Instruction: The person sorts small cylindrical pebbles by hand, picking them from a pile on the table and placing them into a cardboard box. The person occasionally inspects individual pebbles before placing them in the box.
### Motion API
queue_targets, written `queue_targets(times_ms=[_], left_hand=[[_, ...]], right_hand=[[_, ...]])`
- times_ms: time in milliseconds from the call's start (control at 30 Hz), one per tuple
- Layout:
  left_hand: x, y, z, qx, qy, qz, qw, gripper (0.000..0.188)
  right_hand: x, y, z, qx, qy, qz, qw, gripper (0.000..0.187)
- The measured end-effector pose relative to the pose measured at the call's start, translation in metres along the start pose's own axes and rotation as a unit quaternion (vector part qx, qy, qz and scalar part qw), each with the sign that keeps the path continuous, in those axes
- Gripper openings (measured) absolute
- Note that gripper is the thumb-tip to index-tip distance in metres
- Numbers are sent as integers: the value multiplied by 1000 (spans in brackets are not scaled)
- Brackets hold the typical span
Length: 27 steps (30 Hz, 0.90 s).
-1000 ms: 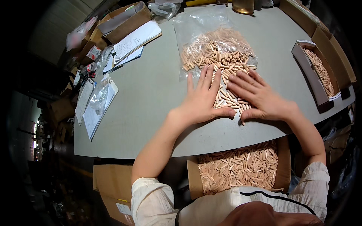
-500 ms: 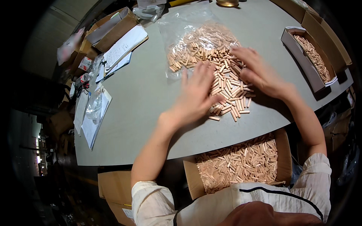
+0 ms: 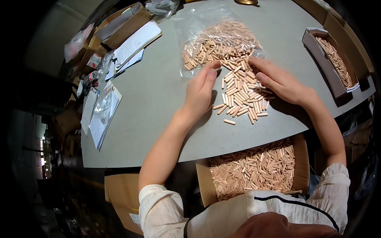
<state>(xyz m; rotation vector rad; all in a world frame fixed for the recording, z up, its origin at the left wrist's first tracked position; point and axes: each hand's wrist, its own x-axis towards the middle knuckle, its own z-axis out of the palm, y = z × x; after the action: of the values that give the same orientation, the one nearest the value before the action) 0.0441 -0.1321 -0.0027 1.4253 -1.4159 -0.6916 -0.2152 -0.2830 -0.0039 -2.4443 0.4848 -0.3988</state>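
- Wooden dowel pins (image 3: pixel 242 95): loose heap on grey table (image 3: pixel 158 99), spilling from clear plastic bag (image 3: pixel 210 35).
- Left hand (image 3: pixel 200 93): flat, fingers spread, on the heap's left edge.
- Right hand (image 3: pixel 281 83): flat, open, on its right.
- Cardboard box (image 3: pixel 254 168) of pins: below the table's near edge.
- Bare tabletop left of the heap.

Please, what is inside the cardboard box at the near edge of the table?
The cardboard box is full of short, light wooden dowels, heaped loosely. Only the top layer shows; the box bottom is covered, and the person's shirt hides its nearest part.
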Motion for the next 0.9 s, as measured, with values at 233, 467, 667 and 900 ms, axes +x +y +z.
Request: queue_targets(times_ms=[233,467,667,900], left_hand=[[-2,2,4,45,-39,57,997,53],[-7,5,12,391,-170,152,891,67],[-6,-12,7,412,-94,118,899,69],[0,-16,2,347,-80,123,926,62]], right_hand=[[-2,-9,-5,266,82,54,959,63],[3,8,-9,261,178,14,949,61],[1,-8,-8,82,57,-43,994,61],[-2,-9,10,-211,-65,-109,969,88]])
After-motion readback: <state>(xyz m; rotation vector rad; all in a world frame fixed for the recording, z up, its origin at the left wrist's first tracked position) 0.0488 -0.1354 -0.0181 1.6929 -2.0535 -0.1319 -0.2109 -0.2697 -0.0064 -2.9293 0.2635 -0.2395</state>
